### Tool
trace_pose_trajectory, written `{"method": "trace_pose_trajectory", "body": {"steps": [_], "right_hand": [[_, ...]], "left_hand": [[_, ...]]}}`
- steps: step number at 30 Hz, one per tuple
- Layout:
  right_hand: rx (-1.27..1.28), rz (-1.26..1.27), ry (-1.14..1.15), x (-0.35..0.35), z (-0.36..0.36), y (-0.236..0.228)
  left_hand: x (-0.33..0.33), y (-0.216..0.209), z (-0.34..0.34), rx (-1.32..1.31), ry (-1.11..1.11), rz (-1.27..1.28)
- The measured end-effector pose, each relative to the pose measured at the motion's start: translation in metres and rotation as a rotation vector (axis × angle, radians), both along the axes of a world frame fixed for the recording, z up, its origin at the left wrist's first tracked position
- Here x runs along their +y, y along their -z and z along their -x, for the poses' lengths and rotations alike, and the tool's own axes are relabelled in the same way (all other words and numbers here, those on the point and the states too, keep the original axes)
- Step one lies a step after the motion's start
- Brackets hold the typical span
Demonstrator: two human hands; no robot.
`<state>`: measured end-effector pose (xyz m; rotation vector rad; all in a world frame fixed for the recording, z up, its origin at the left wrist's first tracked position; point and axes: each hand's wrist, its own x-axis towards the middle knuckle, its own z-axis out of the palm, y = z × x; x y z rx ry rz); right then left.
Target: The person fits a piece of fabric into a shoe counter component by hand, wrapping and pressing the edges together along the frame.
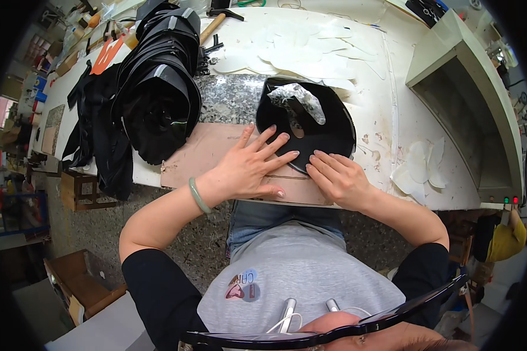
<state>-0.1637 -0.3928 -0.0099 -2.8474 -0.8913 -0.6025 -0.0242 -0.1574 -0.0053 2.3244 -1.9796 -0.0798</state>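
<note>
A glossy black curved piece (328, 131) with an opening near its middle lies on the work table in front of me; its exact kind I cannot tell. My left hand (249, 164) is open, fingers spread, with the fingertips on the piece's near left edge and the thumb over the pinkish board (211, 143). At the near right edge, my right hand (341, 178) has its fingers together and bent over the rim; its thumb is hidden. A crumpled whitish-grey sheet (298, 96) rests on the far part of the black piece.
A tall stack of nested black pieces (158, 88) stands left, beside draped black material (102, 128). Behind are a mottled stone slab (231, 96), thin white cut pieces (304, 52) and a hammer (214, 26). A pale metal box-like machine (457, 88) stands right.
</note>
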Motion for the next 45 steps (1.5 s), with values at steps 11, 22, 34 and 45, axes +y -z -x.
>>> {"method": "trace_pose_trajectory", "body": {"steps": [11, 22, 34, 45], "right_hand": [[-0.051, -0.238, 0.003, -0.018, 0.009, 0.011], [0.032, -0.420, -0.120, -0.057, 0.011, 0.023], [0.260, -0.405, -0.150, -0.075, 0.041, 0.009], [0.595, -1.144, 0.703, -0.055, -0.005, -0.001]], "left_hand": [[-0.029, 0.005, 0.041, 0.209, -0.031, 0.123], [-0.039, -0.002, 0.037, 0.115, -0.010, 0.136], [-0.066, -0.001, 0.048, 0.340, 0.110, 0.101], [-0.068, 0.003, 0.044, 0.302, 0.151, 0.005]]}}
